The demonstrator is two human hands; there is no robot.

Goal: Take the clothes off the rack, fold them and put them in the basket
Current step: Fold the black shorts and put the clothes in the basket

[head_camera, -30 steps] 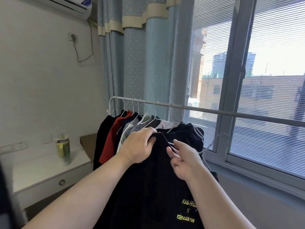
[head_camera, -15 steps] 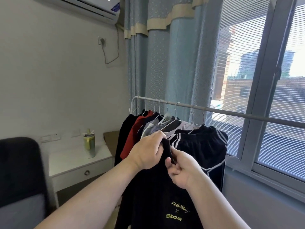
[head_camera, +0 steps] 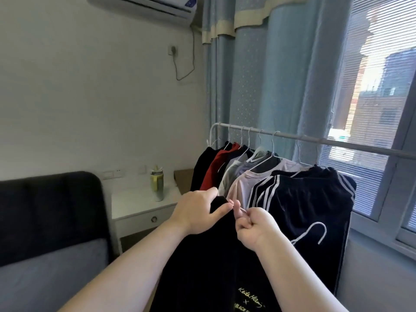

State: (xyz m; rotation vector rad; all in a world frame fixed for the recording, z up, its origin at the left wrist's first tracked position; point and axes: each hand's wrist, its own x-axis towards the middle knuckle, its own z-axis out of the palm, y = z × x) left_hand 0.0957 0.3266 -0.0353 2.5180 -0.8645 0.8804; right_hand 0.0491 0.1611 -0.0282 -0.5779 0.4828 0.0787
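Head view, read from left to right. At 8 o'clock of the frame stands a dark padded backrest (head_camera: 47, 210). Just beside it, toward the centre, a white nightstand (head_camera: 135, 212) carries a green-and-yellow bottle (head_camera: 157, 184), upright, near its back edge.

My left hand (head_camera: 200, 213) sits just left of centre. It grasps the top edge of the black garment (head_camera: 202, 266), fingers over the top of the cloth and thumb laid across its front. The garment is off the rack and in front of it, hanging from my grip toward 6 o'clock, with yellow lettering near the frame's lower edge.

My right hand (head_camera: 256, 226) lies at 3 o'clock of the left, just beside it. Its fingers are curled and pinch the thin wire of a white hanger (head_camera: 316, 223). The hanger's hook shows at 3 o'clock of this hand, against black striped trousers (head_camera: 304, 199).

The rack (head_camera: 299, 137) runs its white rail from the centre out to 3 o'clock. The hanging clothes (head_camera: 225, 163) on it are black, red, grey and pale pink, packed close together, with the striped trousers last in line. A blue curtain (head_camera: 270, 75) hangs behind the rail at 12 o'clock. The window (head_camera: 382, 109) fills 2 o'clock.
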